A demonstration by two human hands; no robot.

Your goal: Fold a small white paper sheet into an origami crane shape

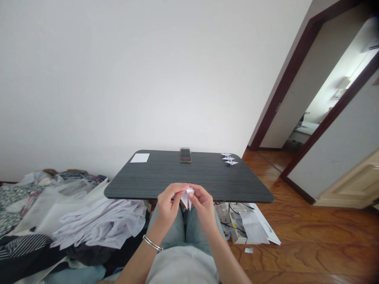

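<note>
A small piece of folded white paper (186, 198) is held between both hands, just in front of the table's near edge and above my lap. My left hand (171, 199) pinches its left side with thumb and fingers. On the other side, my right hand (202, 200) grips the paper with the thumb pressed on its front. The fingertips of both hands meet at the top, hiding part of the folds. Two narrow points of the paper hang downward.
Several white paper cranes (229, 158) stand in a row at the dark table's (160, 173) back right. A phone (185, 155) is at the back middle, a white paper sheet (140, 157) at the back left. Clothes (103, 223) are heaped on the left; papers (256, 227) and cables lie below right.
</note>
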